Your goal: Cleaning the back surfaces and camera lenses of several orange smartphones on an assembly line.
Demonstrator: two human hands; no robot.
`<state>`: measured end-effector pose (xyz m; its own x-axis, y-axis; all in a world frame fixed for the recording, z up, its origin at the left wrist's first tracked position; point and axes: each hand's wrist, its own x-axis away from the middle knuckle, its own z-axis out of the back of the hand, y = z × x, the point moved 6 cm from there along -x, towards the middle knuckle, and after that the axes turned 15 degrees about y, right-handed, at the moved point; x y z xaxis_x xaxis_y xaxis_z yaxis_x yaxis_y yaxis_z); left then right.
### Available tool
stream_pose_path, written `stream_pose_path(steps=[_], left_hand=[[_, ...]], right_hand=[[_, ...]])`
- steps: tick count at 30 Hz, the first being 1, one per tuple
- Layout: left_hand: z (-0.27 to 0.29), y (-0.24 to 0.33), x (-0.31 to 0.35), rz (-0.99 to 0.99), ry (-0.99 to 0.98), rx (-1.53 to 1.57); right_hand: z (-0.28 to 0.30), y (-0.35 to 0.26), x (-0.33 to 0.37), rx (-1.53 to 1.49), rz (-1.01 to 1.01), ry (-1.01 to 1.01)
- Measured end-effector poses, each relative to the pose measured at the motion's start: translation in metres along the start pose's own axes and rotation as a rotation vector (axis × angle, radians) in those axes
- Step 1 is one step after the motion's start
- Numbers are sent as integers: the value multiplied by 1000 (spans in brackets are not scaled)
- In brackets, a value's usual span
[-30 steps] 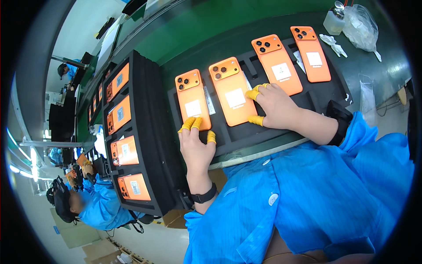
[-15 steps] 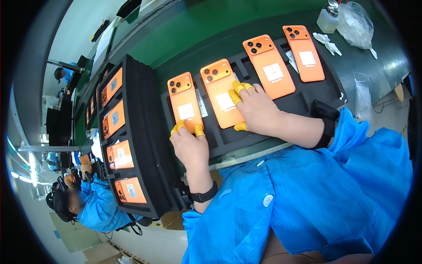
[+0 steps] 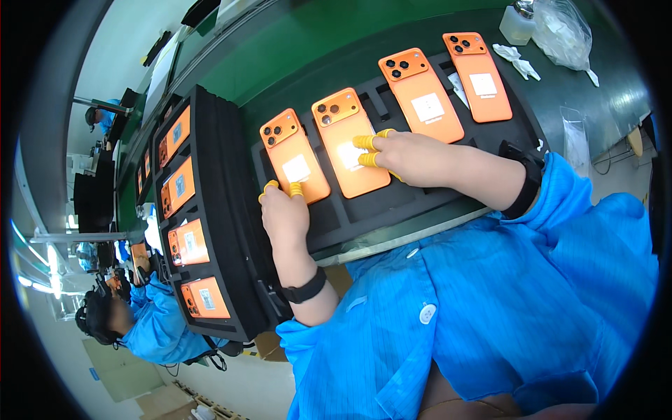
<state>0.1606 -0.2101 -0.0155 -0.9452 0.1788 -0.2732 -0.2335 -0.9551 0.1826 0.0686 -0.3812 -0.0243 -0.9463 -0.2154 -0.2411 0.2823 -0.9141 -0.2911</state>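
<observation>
Several orange smartphones with white square labels lie in a black foam tray (image 3: pixel 420 192). Beside the leftmost smartphone (image 3: pixel 282 147), my left hand (image 3: pixel 287 215) is closed at its lower end, one fingertip by the label and others at the left edge. My right hand (image 3: pixel 413 161) reaches over the right edge of the second smartphone (image 3: pixel 336 115). Its bent fingertips press on the face near the label, and part of its grip is hidden. Yellow finger cots cover fingertips on both hands. Two further smartphones, the third (image 3: pixel 409 87) and the fourth (image 3: pixel 490 105), lie untouched on the right.
A tall stack of black foam trays (image 3: pixel 227 161) stands on the left, its top tray holding several orange smartphones. A dispenser bottle (image 3: pixel 518 24), a clear plastic bag (image 3: pixel 563 35) and crumpled white tissue (image 3: pixel 516 61) lie at the far right. A co-worker in blue (image 3: pixel 164 325) sits beyond the stack.
The leftmost smartphone has tilted, its lower end moving right over a white strip. My right fingers have shifted left onto the second smartphone's label area. The whole view has shifted slightly.
</observation>
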Motion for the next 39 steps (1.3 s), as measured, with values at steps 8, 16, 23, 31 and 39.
stream_pose_path(steps=[8, 16, 23, 31, 39], left_hand=[[-24, -18, -16, 243, -53, 488], [-24, -29, -25, 714, -84, 1159], [-30, -35, -26, 836, -121, 1270], [-34, -38, -27, 885, -123, 1338], [-35, -39, -27, 880, -141, 1523]], right_hand=[[-1, 2, 0, 50, -46, -11], [4, 21, 4, -237, 37, 179], [4, 29, -2, -570, -532, 156], [0, 43, -16, -737, -730, 313], [26, 49, -23, -974, -907, 228]])
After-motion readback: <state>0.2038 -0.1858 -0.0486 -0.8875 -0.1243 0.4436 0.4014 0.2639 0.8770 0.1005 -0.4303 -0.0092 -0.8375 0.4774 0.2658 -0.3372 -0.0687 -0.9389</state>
